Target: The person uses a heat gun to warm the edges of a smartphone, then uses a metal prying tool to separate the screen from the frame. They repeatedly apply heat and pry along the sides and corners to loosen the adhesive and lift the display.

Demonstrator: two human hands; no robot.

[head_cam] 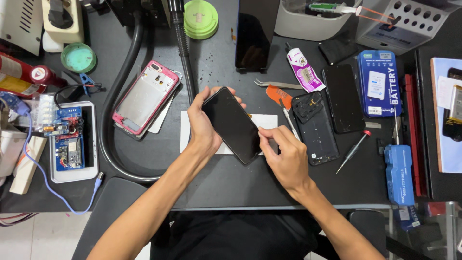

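A black smartphone (232, 124) is held screen-up above the middle of the dark workbench (226, 183), tilted on a diagonal, far end to the left, near end to the right. It is gripped along its left edge by the left hand (202, 126), fingers wrapped behind and over the far corner. The near right edge is pinched by the right hand (285, 156), thumb and fingertips pressed closed against the rim. A white sheet (186, 132) is seen on the bench directly under the phone, mostly covered by it and the hands. Just to the right, a black back cover (315, 127) is laid inside-up, with a thin tool (288, 120) and an orange pick (279, 94) between it and the phone. Farther right, a second dark phone (344, 98) and a small screwdriver (353, 150) are laid out, then a blue battery box (379, 84). Tweezers (276, 84) and a glue tube (303, 70) are set at the far side. To the left, a pink phone frame (144, 96) is rested on the bench, bordered by a thick black hose (110, 115); farther left, blue circuit boards (70, 139) are kept in a white tray (92, 144). Green round lids (201, 18) are stacked at the far edge.
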